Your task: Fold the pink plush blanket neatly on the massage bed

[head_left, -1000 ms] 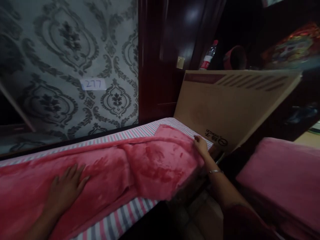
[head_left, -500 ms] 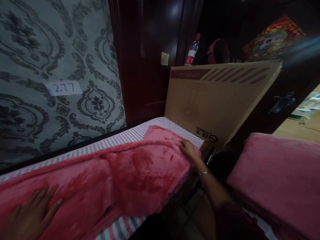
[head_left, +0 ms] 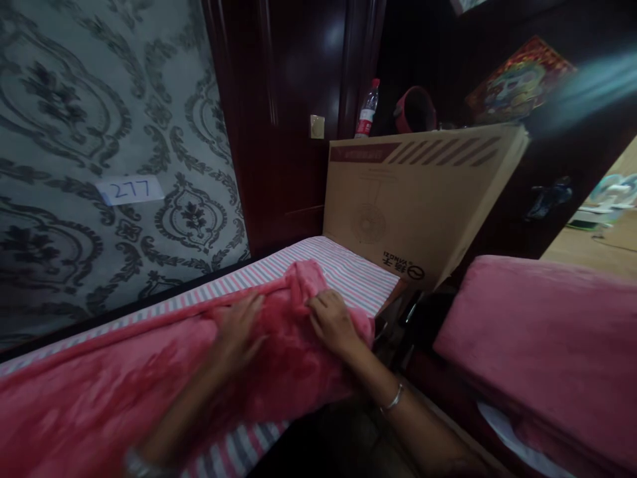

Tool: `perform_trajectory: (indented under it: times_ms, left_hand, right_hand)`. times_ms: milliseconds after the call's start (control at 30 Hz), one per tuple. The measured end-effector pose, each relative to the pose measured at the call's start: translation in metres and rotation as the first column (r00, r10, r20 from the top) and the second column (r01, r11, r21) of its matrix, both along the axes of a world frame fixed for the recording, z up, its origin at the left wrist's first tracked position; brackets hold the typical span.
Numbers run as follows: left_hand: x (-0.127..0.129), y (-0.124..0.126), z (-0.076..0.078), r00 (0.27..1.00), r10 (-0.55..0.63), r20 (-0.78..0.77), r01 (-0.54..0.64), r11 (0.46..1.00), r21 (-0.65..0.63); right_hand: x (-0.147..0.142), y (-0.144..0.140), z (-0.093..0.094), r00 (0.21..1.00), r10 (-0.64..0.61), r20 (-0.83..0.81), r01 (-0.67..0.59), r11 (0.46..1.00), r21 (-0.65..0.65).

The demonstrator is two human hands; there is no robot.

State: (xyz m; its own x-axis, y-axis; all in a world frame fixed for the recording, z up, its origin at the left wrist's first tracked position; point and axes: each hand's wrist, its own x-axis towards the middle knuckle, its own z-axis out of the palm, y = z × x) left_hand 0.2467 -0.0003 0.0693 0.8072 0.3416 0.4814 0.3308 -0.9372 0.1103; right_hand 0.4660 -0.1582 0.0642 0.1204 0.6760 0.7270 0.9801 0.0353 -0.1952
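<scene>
A fluffy pink blanket (head_left: 164, 362), folded into a long strip, lies across a surface covered with a striped sheet (head_left: 343, 269). My right hand (head_left: 332, 320) grips the blanket near its far right end, where the cloth is bunched up into a raised fold. To the left of it, my left hand (head_left: 239, 328) rests on top of the blanket with fingers stretched and somewhat blurred. Both wrists wear silvery bracelets.
A large cardboard box (head_left: 398, 206) leans at the far end of the sheet, with a plastic bottle (head_left: 367, 109) behind it. A pink padded block (head_left: 542, 345) stands at the right. Patterned wallpaper (head_left: 99, 259) and a dark red door (head_left: 283, 159) bound the far side.
My left hand has moved right and forward along the blanket, close to my right hand. My right hand has drawn the blanket's far end leftward, bunching it and baring more striped sheet.
</scene>
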Motion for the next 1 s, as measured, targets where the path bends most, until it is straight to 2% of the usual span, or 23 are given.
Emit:
perform_trajectory:
  times_ms: [67, 133, 200, 267, 367, 433, 533, 700, 800, 867, 1000]
  left_hand:
    - [0.047, -0.014, 0.004, 0.99, -0.118, -0.072, 0.117, 0.993, -0.014]
    - [0.074, -0.021, 0.002, 0.977, -0.165, -0.133, 0.159, 0.986, -0.057]
    - [0.084, -0.021, 0.0, 0.97, -0.196, -0.144, 0.184, 0.978, -0.094]
    - [0.081, -0.019, 0.003, 0.972, -0.21, -0.11, 0.2, 0.975, -0.093]
    - [0.069, -0.016, 0.018, 0.985, -0.163, -0.062, 0.161, 0.986, -0.049]
    - [0.06, -0.015, 0.034, 0.992, -0.112, -0.056, 0.11, 0.993, -0.035]
    - [0.047, -0.013, 0.057, 0.996, -0.053, -0.069, 0.051, 0.998, -0.038]
    - [0.011, -0.003, 0.084, 0.995, 0.009, -0.095, -0.012, 0.999, -0.031]
    - [-0.019, 0.008, 0.09, 0.992, 0.089, -0.086, -0.091, 0.996, -0.024]
    - [-0.04, 0.016, 0.09, 0.984, 0.179, -0.022, -0.18, 0.981, -0.077]
    - [-0.082, 0.027, 0.071, 0.914, 0.394, 0.092, -0.355, 0.891, -0.284]
  right_hand:
    - [-0.021, -0.004, -0.005, 0.999, 0.04, -0.024, -0.04, 0.999, -0.002]
    - [-0.029, -0.01, -0.01, 0.994, 0.071, -0.088, -0.071, 0.997, 0.002]
    - [-0.024, -0.018, -0.015, 0.974, 0.117, -0.196, -0.115, 0.993, 0.022]
    - [-0.01, -0.028, -0.02, 0.933, 0.127, -0.336, -0.105, 0.991, 0.082]
    - [0.011, -0.044, -0.031, 0.87, 0.061, -0.49, -0.004, 0.993, 0.116]
    - [0.012, -0.054, -0.041, 0.866, 0.063, -0.497, -0.029, 0.997, 0.076]
    - [-0.006, -0.062, -0.061, 0.896, 0.089, -0.435, -0.082, 0.996, 0.034]
    - [-0.053, -0.058, -0.096, 0.927, -0.028, -0.374, 0.049, 0.998, 0.048]
    - [-0.075, -0.055, -0.11, 0.928, -0.065, -0.366, 0.086, 0.996, 0.039]
    - [-0.086, -0.055, -0.115, 0.936, -0.058, -0.347, 0.076, 0.996, 0.04]
    - [-0.094, -0.052, -0.114, 0.922, 0.087, -0.378, -0.065, 0.995, 0.072]
